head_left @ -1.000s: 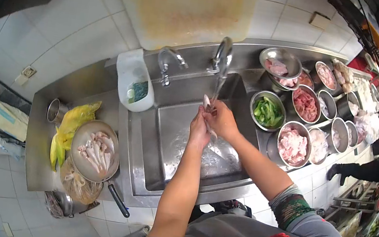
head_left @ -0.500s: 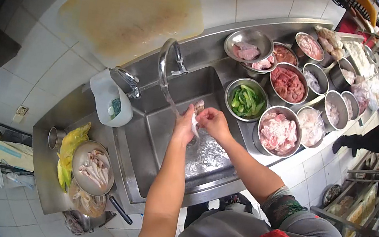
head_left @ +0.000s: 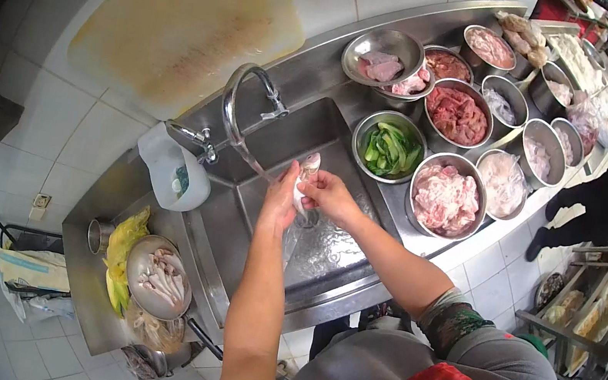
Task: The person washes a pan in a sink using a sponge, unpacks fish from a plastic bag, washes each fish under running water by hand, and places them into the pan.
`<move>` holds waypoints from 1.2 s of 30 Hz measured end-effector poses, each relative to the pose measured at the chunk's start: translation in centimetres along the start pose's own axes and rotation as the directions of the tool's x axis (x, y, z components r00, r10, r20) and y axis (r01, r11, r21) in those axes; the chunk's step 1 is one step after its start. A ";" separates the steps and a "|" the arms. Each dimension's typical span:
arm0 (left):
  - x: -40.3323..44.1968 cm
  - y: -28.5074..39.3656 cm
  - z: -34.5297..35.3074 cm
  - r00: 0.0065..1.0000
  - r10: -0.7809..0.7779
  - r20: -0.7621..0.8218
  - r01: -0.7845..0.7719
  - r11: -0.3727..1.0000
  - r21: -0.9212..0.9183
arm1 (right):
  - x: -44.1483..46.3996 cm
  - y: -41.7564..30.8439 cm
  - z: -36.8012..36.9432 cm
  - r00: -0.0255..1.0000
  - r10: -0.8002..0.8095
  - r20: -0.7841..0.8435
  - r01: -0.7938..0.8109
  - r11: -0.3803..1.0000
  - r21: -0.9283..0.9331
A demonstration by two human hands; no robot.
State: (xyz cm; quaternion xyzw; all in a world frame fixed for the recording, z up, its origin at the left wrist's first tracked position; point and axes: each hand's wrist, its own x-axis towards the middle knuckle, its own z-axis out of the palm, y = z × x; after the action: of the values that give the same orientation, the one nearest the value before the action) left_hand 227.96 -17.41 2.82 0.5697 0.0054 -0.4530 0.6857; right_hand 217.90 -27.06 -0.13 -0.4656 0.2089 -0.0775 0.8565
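Observation:
Over the sink [head_left: 264,250], a small pale fish [head_left: 310,163] is held upright, its darker end pointing to the wall. My left hand [head_left: 281,198] grips it from the left side. From the right, the fingers of my right hand [head_left: 331,198] are closed on the fish's side. Water from the curved tap [head_left: 232,106] runs toward my left hand and falls into the basin, where it splashes on the bottom. My fingers hide part of the fish's body.
Right of the sink stand a bowl of green vegetables [head_left: 390,148], a pot of pale meat [head_left: 445,194] and several other meat containers. Left are a white plastic jug [head_left: 178,172], a pan of small fish [head_left: 161,279] and a yellow bag [head_left: 128,239]. Another person [head_left: 602,197] stands at far right.
The fish has been turned more upright, its darker end lifted, and my right hand has closed in against it. The view has shifted slightly. The other person shows more at the right.

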 end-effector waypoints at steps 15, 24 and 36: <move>-6.7 1.7 2.2 0.942 0.014 0.335 -0.036 0.998 0.059 | -6.3 -5.4 -2.6 0.987 -0.069 0.147 0.063 0.997 0.043; -20.4 10.1 9.6 0.890 0.343 0.302 -0.446 0.794 0.414 | -16.3 -21.0 1.0 0.820 -0.393 0.417 0.517 0.822 -0.240; -21.3 12.5 9.8 0.758 0.369 0.538 -0.652 0.436 0.620 | -15.6 -19.8 1.0 0.617 -0.617 0.488 0.774 0.589 -0.234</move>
State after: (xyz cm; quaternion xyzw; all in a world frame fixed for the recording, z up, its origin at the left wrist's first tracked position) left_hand 218.24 -12.72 27.12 0.6984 -0.4787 -0.2615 0.4634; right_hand 205.45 -32.13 21.21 -0.6891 -0.1413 -0.2794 0.6536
